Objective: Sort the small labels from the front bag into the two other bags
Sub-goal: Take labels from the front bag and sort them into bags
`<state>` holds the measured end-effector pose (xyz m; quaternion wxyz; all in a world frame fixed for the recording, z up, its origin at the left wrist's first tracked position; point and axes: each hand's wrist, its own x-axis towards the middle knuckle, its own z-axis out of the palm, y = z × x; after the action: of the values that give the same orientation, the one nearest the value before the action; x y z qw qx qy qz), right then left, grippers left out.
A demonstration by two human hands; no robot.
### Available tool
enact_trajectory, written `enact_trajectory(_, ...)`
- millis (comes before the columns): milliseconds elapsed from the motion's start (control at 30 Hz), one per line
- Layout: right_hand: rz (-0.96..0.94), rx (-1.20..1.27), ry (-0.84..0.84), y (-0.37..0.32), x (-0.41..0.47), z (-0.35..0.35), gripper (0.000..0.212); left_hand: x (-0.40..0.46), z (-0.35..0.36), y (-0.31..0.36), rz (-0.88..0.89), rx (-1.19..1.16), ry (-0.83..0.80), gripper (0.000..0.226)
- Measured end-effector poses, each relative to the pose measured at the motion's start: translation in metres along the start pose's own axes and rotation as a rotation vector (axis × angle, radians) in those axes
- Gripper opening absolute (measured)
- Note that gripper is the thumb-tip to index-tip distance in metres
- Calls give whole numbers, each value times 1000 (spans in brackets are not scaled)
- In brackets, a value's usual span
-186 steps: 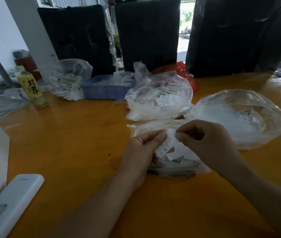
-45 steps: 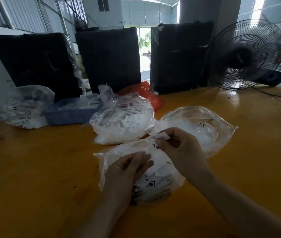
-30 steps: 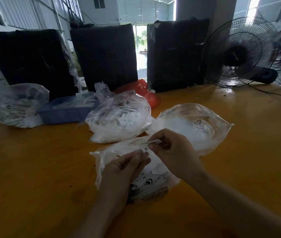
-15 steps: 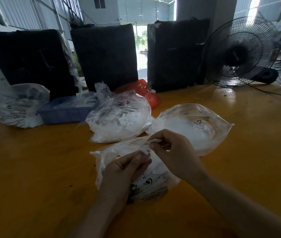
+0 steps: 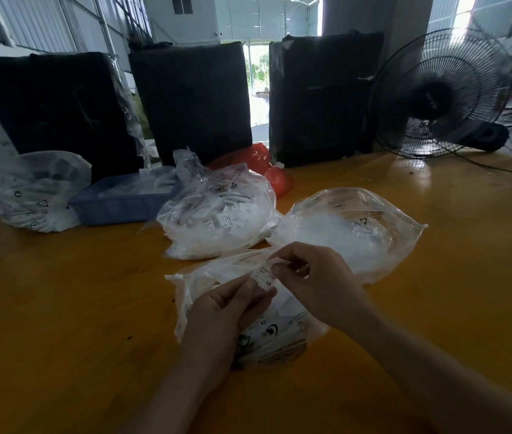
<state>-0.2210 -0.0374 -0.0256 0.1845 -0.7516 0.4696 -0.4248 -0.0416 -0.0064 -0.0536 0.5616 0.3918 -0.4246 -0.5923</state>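
Observation:
Three clear plastic bags lie on the orange table (image 5: 60, 308). The front bag (image 5: 198, 277) sits under my hands and holds white labels. Behind it on the left is a bag (image 5: 217, 220) full of labels, and on the right a puffed bag (image 5: 358, 227). My right hand (image 5: 314, 283) pinches a small white label (image 5: 264, 275) marked XS by its upper end. My left hand (image 5: 223, 311) pinches the same label's lower end over the front bag's mouth.
A blue tray (image 5: 117, 202) and another clear bag (image 5: 42, 189) stand at the back left. A red bag (image 5: 264, 164) lies behind the label bags. Three black cases (image 5: 192, 101) line the far edge. A black fan (image 5: 439, 92) stands at the back right.
My right hand has lowered the label toward my left hand, whose fingers have come up and now pinch its lower end. The bags have not moved.

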Motion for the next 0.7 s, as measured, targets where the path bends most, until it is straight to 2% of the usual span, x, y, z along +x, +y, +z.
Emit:
enact_trajectory(100, -5, -39, -25, 0, 0, 1, 19, 0, 0, -1, 4, 19, -1, 37)
enact_trajectory(200, 9, 21, 42, -1, -1, 2, 28, 1, 0, -2, 19, 32, 7, 33)
enact_trajectory(267, 29, 49, 77, -1, -2, 3, 22, 1, -1, -2, 21, 48, 15, 33)
enact_trajectory(367, -16, 3, 1, -1, -3, 5, 10, 1, -2, -1, 35, 79, -20, 35)
enact_trajectory(533, -99, 5, -100, -4, -2, 4, 5, 0, -2, 1, 56, 105, -5, 35)
enact_trajectory(700, -44, -4, -237, -14, 7, -2, 16, 0, -1, 2, 22, 49, 17, 39)
